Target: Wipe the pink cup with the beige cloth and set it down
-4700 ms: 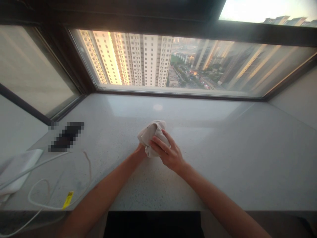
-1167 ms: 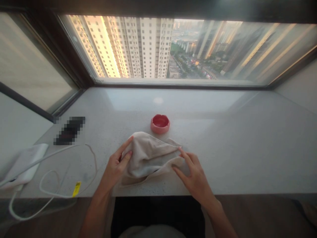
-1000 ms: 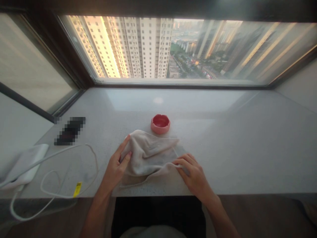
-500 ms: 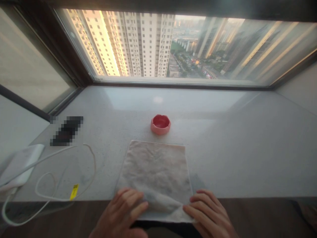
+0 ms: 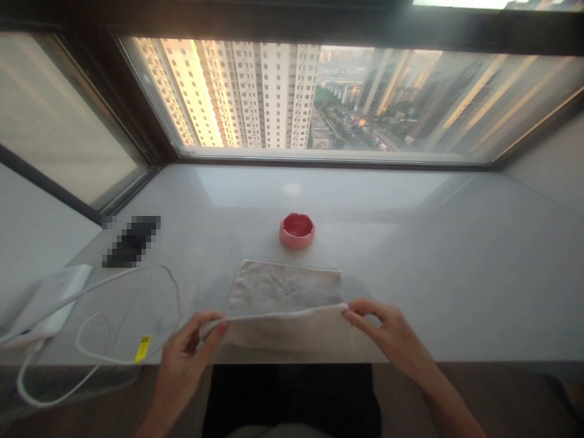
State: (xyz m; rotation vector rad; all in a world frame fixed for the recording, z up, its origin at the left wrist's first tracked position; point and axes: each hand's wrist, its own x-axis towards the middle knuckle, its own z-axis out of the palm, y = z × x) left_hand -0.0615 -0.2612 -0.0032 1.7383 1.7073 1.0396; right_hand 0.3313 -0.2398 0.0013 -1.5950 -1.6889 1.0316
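A pale grey cloth lies on the light windowsill, its near edge lifted and turned back over the far part. My left hand pinches the left corner of that edge between thumb and fingers. At the right corner, my right hand has a similar pinch on the cloth. The raised edge runs nearly straight from one hand to the other. Just beyond the far edge of the cloth stands a red, faceted ashtray, touched by neither hand.
To the left are a white power bank-like box and a white cable with a yellow tag. A dark pixelated object lies behind them. The windowsill ends at a front edge; a window frame borders the back.
Both hands have moved away from me, bringing the near edge of the cloth up and over. Their fingers, earlier spread on the cloth, now pinch its corners. The view has shifted slightly.
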